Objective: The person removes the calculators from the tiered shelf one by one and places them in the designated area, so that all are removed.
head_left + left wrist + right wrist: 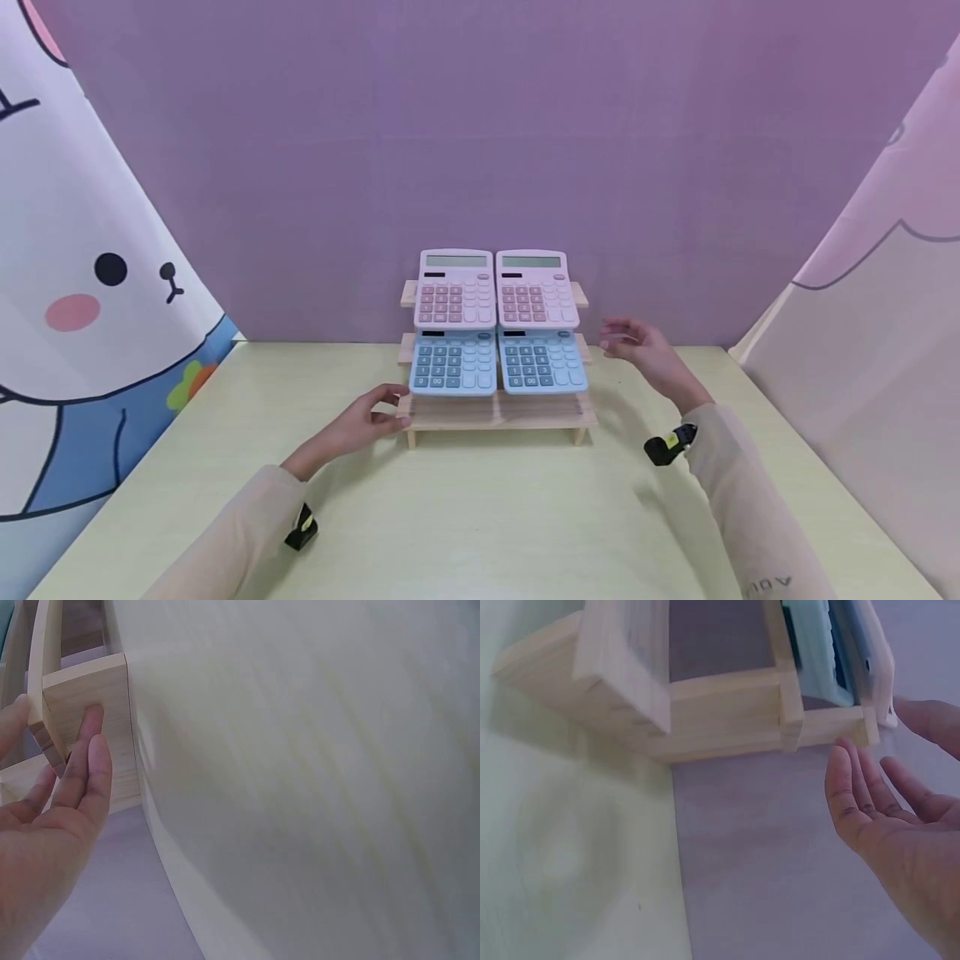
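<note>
A tiered wooden rack [497, 412] stands on the table against the back wall. Two pink calculators [471, 290] lean side by side on its upper part, and two blue calculators [543, 362] sit just below them, their displays mostly hidden. At the rack's front left corner, my left hand [369, 419] grips the end of the lowest shelf [46, 712], thumb on one face and fingers on the other. My right hand [636, 352] is held off the rack's right side with fingers loosely bent and nothing in them. Its fingertips [838, 761] are close to the upper tier's end.
A pale table [480, 517] extends in front of the rack and to both sides. Behind it rises a purple backdrop [480, 150]. Cartoon-printed curtains hang at the left [97, 200] and right [885, 358]. Each wrist carries a small black camera [663, 448].
</note>
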`<state>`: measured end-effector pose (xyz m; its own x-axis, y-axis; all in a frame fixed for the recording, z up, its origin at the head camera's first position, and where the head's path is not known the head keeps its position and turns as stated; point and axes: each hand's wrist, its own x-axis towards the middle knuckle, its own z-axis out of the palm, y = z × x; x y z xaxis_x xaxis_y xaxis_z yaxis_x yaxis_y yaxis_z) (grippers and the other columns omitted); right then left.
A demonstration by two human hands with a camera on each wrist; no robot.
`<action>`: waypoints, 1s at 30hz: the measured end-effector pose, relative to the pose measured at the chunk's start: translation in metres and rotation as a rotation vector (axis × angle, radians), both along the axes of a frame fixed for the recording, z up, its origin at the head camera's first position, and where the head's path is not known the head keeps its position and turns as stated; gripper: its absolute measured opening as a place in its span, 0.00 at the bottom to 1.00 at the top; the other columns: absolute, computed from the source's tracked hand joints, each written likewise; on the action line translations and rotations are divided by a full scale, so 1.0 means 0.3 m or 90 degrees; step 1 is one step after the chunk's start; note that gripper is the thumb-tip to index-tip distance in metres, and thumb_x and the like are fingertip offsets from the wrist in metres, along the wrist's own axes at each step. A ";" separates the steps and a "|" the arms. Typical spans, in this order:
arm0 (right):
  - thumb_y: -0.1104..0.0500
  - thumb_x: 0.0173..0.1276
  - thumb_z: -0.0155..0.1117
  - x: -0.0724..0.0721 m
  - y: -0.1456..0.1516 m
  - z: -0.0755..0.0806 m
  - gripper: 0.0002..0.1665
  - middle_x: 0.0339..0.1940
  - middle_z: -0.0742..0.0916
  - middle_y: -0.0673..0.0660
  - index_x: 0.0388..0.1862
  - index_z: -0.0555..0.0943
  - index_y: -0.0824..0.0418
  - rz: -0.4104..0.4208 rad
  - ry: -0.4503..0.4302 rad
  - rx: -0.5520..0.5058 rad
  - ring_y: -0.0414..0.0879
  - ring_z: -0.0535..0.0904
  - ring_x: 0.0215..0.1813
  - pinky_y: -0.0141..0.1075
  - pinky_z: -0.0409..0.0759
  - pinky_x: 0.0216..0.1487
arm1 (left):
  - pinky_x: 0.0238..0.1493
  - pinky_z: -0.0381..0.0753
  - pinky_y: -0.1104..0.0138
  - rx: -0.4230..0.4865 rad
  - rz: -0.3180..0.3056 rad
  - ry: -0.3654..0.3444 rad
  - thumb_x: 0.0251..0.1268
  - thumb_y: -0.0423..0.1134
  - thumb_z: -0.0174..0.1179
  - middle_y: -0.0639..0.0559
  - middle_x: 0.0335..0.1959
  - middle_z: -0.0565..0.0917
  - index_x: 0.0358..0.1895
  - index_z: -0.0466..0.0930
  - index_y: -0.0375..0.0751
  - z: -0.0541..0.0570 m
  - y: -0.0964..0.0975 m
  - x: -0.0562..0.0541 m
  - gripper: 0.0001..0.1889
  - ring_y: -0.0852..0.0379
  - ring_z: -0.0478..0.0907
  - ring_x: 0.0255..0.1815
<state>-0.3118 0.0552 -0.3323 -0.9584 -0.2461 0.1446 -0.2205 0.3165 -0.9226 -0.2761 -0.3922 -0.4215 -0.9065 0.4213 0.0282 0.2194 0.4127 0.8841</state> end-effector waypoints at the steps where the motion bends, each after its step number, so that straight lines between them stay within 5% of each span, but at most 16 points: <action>1: 0.62 0.65 0.57 -0.001 -0.006 0.004 0.30 0.58 0.72 0.64 0.64 0.61 0.68 -0.003 0.001 -0.006 0.41 0.76 0.52 0.30 0.78 0.51 | 0.45 0.79 0.64 -0.002 -0.001 -0.001 0.59 0.45 0.61 0.37 0.56 0.68 0.64 0.60 0.38 -0.001 0.001 -0.001 0.32 0.49 0.77 0.46; 8: 0.67 0.66 0.54 -0.010 -0.049 0.017 0.29 0.60 0.71 0.71 0.64 0.59 0.71 -0.014 0.006 -0.058 0.50 0.75 0.55 0.30 0.78 0.50 | 0.47 0.79 0.63 -0.002 0.000 0.001 0.60 0.45 0.60 0.37 0.56 0.68 0.64 0.60 0.37 -0.002 0.001 -0.002 0.32 0.48 0.77 0.48; 14: 0.70 0.66 0.50 -0.019 -0.079 0.016 0.30 0.58 0.72 0.65 0.66 0.57 0.71 -0.004 -0.012 -0.118 0.41 0.77 0.51 0.33 0.76 0.55 | 0.48 0.79 0.62 0.003 -0.002 0.000 0.60 0.45 0.60 0.37 0.56 0.68 0.64 0.60 0.37 0.000 0.000 -0.002 0.32 0.47 0.77 0.48; 22: 0.67 0.66 0.53 -0.034 -0.115 0.009 0.31 0.51 0.76 0.54 0.67 0.56 0.69 0.002 -0.054 -0.198 0.41 0.77 0.51 0.32 0.75 0.56 | 0.47 0.79 0.62 0.005 -0.006 -0.004 0.59 0.45 0.60 0.35 0.57 0.67 0.64 0.60 0.37 -0.006 -0.003 -0.006 0.32 0.47 0.77 0.48; 30: 0.67 0.69 0.50 -0.032 -0.148 0.023 0.31 0.51 0.76 0.53 0.68 0.54 0.69 -0.003 -0.084 -0.256 0.37 0.78 0.49 0.32 0.73 0.57 | 0.47 0.79 0.62 0.002 -0.003 -0.003 0.59 0.45 0.61 0.35 0.56 0.67 0.64 0.60 0.37 -0.003 -0.002 -0.007 0.32 0.48 0.77 0.47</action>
